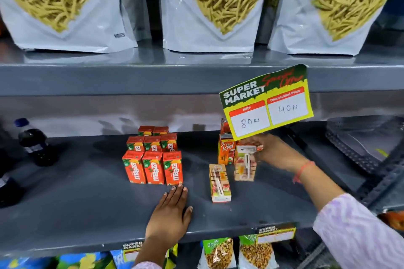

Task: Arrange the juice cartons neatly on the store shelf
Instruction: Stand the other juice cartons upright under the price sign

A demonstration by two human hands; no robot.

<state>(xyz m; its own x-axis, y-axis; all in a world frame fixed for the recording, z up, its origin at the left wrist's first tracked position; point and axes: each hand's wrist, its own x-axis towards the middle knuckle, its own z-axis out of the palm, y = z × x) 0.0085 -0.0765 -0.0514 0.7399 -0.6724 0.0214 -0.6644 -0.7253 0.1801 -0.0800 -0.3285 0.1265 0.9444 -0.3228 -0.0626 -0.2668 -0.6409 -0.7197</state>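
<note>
Several orange Maaza juice cartons point(153, 166) stand in neat rows on the grey shelf point(76, 203), upside down to my view. My left hand point(170, 214) lies flat on the shelf just in front of them, fingers apart, holding nothing. To the right, my right hand point(277, 153) grips the top of a Real juice carton point(244, 166) with its straw side facing me. Another Real carton point(219, 183) stands alone in front of it. Two more Real cartons point(226, 150) stand behind, one further back partly hidden by the price sign.
A yellow-green price sign point(266, 102) hangs from the upper shelf over the Real cartons. A dark soda bottle point(35, 142) stands at far left. Large snack bags point(214, 6) fill the shelf above. Smaller snack packets point(218, 253) sit below. A perforated metal upright point(358, 155) stands right.
</note>
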